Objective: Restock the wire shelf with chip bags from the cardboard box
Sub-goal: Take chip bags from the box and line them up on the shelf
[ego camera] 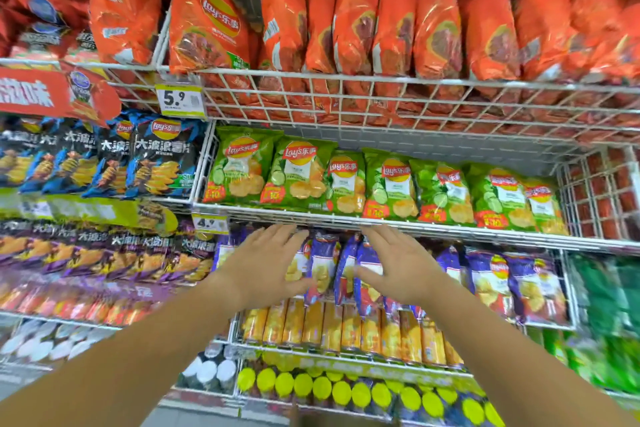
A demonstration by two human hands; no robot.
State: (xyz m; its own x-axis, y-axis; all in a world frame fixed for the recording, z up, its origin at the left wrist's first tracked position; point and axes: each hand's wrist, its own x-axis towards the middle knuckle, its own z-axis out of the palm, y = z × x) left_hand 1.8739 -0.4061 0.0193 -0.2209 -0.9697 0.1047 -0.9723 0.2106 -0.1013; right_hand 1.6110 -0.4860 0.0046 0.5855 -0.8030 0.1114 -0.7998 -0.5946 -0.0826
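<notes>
Both my hands reach into the white wire shelf [381, 224] that holds purple chip bags [323, 262]. My left hand [266, 265] is flat with fingers spread, at the left side of a few upright purple bags. My right hand [394, 263] is also spread, pressing on those bags from the right. Neither hand grips a bag. More purple bags [519, 284] stand further right in the same shelf. The cardboard box is not in view.
Green chip bags [388, 187] fill the shelf above, orange-red bags [398, 14] the top basket. Black-and-blue bags [104, 159] sit at left. Yellow packs [346, 326] and cans with yellow-green lids [346, 392] are below. Price tags [179, 99] hang on shelf fronts.
</notes>
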